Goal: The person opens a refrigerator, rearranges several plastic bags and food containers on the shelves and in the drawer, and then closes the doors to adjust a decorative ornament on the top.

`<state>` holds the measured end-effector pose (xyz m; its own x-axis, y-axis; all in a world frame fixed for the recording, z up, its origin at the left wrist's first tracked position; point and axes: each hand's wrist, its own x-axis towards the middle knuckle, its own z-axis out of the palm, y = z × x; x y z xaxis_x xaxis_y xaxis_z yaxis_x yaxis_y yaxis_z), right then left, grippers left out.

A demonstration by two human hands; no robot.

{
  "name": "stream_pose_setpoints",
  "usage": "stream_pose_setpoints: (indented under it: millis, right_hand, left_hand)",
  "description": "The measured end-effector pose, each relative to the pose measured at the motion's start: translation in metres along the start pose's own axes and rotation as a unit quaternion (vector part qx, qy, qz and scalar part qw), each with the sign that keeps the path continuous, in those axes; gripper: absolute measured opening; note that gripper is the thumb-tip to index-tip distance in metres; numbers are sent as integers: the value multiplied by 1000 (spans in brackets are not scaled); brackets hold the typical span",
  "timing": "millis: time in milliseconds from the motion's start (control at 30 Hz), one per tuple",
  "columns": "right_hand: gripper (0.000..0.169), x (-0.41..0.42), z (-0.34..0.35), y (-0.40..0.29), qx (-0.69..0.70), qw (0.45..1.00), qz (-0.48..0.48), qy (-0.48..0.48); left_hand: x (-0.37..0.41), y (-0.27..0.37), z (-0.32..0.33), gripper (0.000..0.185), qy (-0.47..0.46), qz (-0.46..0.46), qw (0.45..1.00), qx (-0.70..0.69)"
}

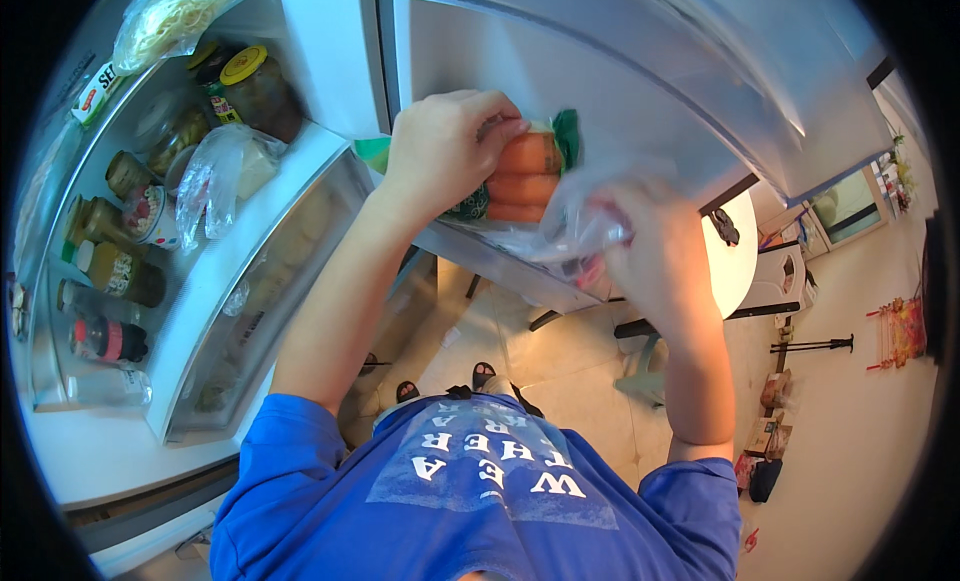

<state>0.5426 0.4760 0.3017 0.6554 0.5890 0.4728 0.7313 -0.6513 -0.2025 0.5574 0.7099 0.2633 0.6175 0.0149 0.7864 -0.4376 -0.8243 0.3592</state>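
Observation:
My left hand (455, 144) is curled with thumb and fingers pinched at the top edge of a pack of carrots (526, 177). The pack is clear plastic with dark green printing and a green end. My right hand (651, 232) is blurred and grips a crumpled clear plastic bag (574, 219), just right of the carrots. Both are over a drawer or bin (517, 270) on the open refrigerator door (480, 52). Something pinkish shows below the bag, too blurred to name.
At left, a refrigerator shelf (225, 228) holds jars, a yellow-lidded jar (259, 90), a cola bottle (109, 339) and a bagged bowl (225, 172). Bagged noodles (169, 22) sit above. A clear-fronted drawer (259, 318) lies below. A round white table (731, 258) stands behind the door.

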Motion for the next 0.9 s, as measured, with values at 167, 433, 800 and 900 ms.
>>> stream_pose_setpoints:
  millis: [167,433,800,900]
  right_hand:
    - [17,-15,-5,-3,-26,997,1,-67]
    - [17,-8,21,0,-52,986,-41,-150]
    - [25,-2,-96,-47,70,979,-137,132]
    - [12,9,-141,-60,30,944,-154,290]
  left_hand:
    - [-2,-3,-4,13,-41,-36,998,-9]
    - [14,19,-14,36,-296,-35,953,46]
    - [9,46,-58,26,-59,110,986,-113]
    - [28,74,-96,20,75,185,970,-140]
